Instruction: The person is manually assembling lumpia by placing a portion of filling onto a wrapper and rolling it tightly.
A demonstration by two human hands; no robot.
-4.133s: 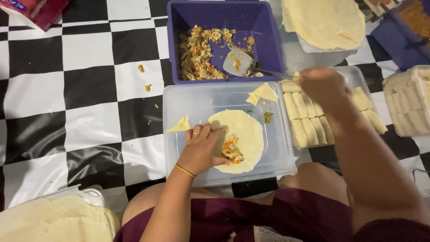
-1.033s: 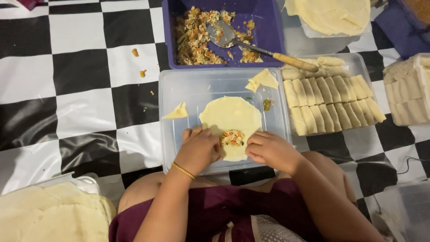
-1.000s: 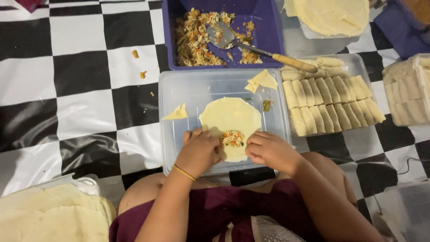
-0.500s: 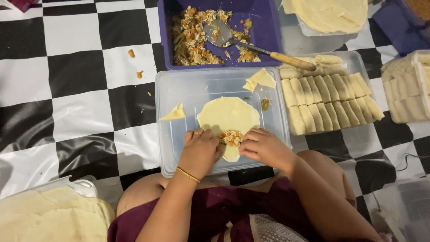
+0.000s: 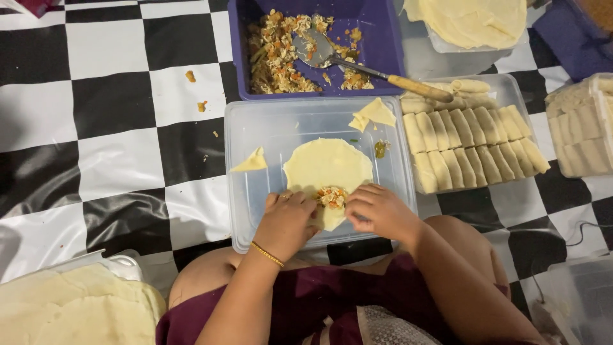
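Both hands, left hand [image 5: 288, 220] and right hand [image 5: 378, 211], pinch the wrapper [image 5: 328, 167] edge around the filling [image 5: 331, 196]; upturned lid [image 5: 268, 128] serves as work surface.

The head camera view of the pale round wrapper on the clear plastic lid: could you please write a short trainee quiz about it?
1. True or false: both hands touch the pale round dough wrapper.
2. Where does the metal spoon with the wooden handle lie? A) in the purple plastic tub of chopped filling; B) on the checkered floor cloth; C) in the clear tray of finished rolls.
3. Which edge of the wrapper carries the small heap of filling?

Key:
1. True: left hand and right hand flank the heap.
2. A
3. The near edge, next to the person.
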